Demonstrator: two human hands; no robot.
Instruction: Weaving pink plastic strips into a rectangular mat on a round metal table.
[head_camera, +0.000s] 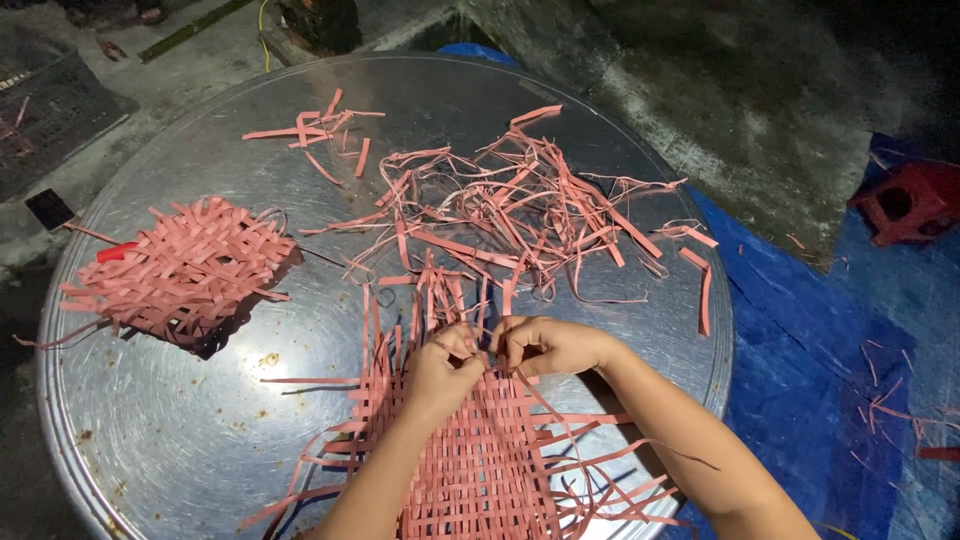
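Woven pink mat at bottom centre, strips running up-frame. Left hand and right hand both pinch strip ends at its top edge, touching; loose strips lie just beyond.

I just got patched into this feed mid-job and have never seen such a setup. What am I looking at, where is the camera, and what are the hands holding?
There is no machine here: a person works with two bare hands, and the single picture comes from a camera worn on their head, looking down. The surface is a round metal table. The left hand and right hand meet at the top edge of a half-woven mat of pink strips, pinching its loose strip ends. Further back lies a tangled pile of loose pink strips, and a few more strips lie near the far rim. On the left rests a second woven pink piece. A blue tarp covers the ground to the right, with a red stool on it.
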